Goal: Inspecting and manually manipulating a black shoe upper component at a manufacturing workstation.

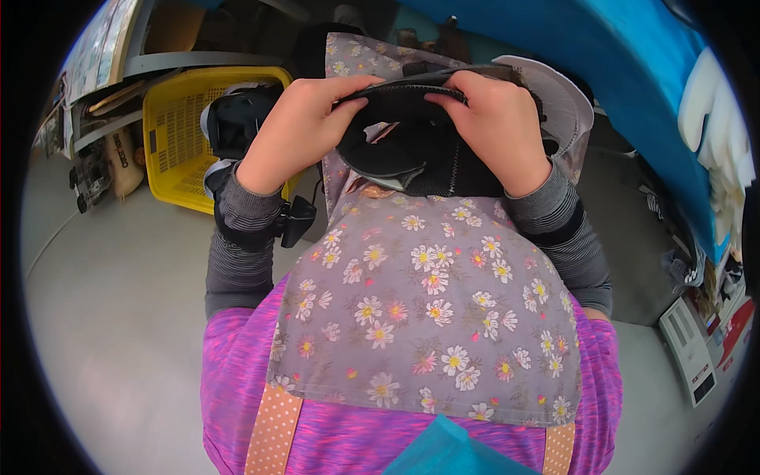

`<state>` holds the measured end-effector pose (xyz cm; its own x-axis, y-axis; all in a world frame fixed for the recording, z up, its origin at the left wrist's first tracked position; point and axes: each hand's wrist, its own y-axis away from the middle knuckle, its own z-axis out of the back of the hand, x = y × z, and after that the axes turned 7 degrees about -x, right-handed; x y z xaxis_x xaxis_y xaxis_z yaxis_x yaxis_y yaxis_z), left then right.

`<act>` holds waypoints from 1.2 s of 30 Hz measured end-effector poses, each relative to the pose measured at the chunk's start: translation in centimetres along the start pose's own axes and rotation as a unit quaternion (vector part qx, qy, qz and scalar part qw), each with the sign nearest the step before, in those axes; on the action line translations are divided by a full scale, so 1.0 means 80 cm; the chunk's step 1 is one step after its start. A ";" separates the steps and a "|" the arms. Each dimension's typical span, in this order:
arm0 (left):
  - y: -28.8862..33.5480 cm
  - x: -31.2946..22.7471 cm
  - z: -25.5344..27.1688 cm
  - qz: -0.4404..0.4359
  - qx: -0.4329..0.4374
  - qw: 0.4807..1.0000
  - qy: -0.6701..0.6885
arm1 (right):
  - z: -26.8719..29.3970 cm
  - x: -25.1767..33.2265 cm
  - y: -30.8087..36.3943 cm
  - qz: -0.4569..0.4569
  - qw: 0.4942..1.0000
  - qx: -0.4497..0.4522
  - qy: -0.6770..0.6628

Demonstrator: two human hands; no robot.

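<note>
Above my lap I hold a black shoe upper (396, 154) with a zigzag-stitched edge, its opening turned toward me. My left hand (305, 123) is closed, thumb and fingers pinching the left part of the upper's top edge. My right hand (499, 119) pinches the same edge further right, also closed. Between the hands the dark inside of the upper shows, with a grey-white edge below it. A white curved piece (566, 103) sticks out behind my right hand; whether it belongs to the upper I cannot tell.
At the left stands a yellow plastic basket (170, 138) with black-and-white shoes (237, 119) in it. A tan shoe last (124, 162) lies beyond it. Blue sheeting (633, 79) hangs at the upper right, with white strips (716, 131) beside it. A floral apron (427, 293) covers my lap.
</note>
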<state>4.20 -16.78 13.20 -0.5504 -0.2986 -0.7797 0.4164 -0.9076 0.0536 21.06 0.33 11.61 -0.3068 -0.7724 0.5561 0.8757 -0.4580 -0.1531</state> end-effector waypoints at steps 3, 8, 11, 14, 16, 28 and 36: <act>0.005 -0.001 -0.003 0.044 0.006 0.999 0.026 | -0.003 -0.010 0.004 0.054 0.998 0.012 -0.014; 0.008 -0.002 -0.010 0.044 -0.022 0.999 0.023 | -0.005 0.018 0.000 0.068 0.988 0.139 -0.009; 0.009 -0.010 -0.010 0.061 -0.022 0.997 0.032 | -0.028 0.015 0.006 0.038 0.981 0.187 -0.021; 0.012 -0.010 -0.013 0.070 -0.031 0.997 0.025 | -0.040 0.013 0.016 0.057 0.988 0.145 -0.009; 0.017 -0.012 -0.017 0.066 -0.046 0.996 0.028 | -0.042 0.016 0.016 0.053 0.988 0.137 -0.045; 0.026 -0.009 -0.037 0.097 -0.066 0.986 0.115 | -0.063 0.039 0.029 -0.068 0.973 0.077 -0.207; 0.034 -0.015 -0.042 0.102 -0.123 0.975 0.156 | -0.056 0.038 0.033 -0.035 0.990 0.046 -0.128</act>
<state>8.42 -17.94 12.20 -0.2072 -0.3270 -0.9220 0.6769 -0.7284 0.1063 20.74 -5.15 9.22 -0.2730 -0.5981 0.7535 0.8900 -0.4543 -0.0382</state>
